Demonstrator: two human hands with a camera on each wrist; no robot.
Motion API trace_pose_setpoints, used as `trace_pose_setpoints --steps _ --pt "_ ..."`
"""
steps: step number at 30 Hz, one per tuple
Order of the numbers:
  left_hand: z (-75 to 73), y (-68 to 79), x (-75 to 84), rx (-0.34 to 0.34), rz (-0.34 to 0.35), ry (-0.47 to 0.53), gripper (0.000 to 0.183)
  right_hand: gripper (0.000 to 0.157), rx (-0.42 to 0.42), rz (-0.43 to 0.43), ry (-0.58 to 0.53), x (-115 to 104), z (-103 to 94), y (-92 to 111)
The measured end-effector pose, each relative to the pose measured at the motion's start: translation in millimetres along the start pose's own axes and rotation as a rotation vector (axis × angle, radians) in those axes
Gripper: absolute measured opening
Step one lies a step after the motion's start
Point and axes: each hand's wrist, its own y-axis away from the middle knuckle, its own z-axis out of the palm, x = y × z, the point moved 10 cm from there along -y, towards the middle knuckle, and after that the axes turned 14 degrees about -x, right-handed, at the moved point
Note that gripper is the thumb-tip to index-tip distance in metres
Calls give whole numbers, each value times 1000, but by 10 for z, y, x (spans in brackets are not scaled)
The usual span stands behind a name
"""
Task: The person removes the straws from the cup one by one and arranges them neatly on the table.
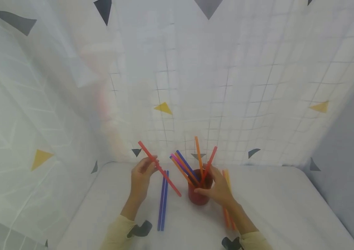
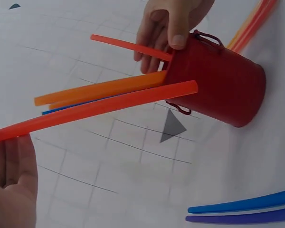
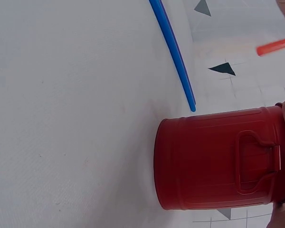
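My left hand (image 1: pixel 140 178) pinches a long red straw (image 1: pixel 171 183), which slants down toward a small red metal pail (image 1: pixel 198 198). The straw's lower end is in the air, left of the pail. My right hand (image 1: pixel 223 191) grips the pail's rim, thumb at the front and fingers on the far side. Several straws lean in the pail: orange ones (image 2: pixel 99 89), blue, pink and a red one (image 2: pixel 128 45). The pail stands upright on the table, a looped side handle (image 3: pixel 256 161) showing in the right wrist view. Its inside bottom is hidden.
Two blue straws (image 1: pixel 163 199) lie side by side on the white table (image 1: pixel 273 208), left of the pail. Orange and yellowish straws (image 1: pixel 228 220) lie to its right, partly under my right forearm. A pale patterned cloth (image 1: pixel 195 69) hangs behind the table.
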Motion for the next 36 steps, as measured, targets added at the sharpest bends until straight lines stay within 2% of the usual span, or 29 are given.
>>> trace_pose_setpoints --steps 5,12,21,30,36 --pt "7 8 -175 -12 -80 14 36 97 -8 22 -7 -5 -2 4" --pt "-37 -11 -419 -64 -230 17 26 97 -12 31 -12 -17 17 -1" --pt "-231 -20 -822 -136 -336 -70 29 98 -8 50 3 29 16 -1" --pt "-374 144 -1391 -137 -450 -87 40 99 -19 25 3 -10 8 13" --pt "-381 267 -1626 -142 -494 -80 41 99 -23 9 -3 -38 8 5"
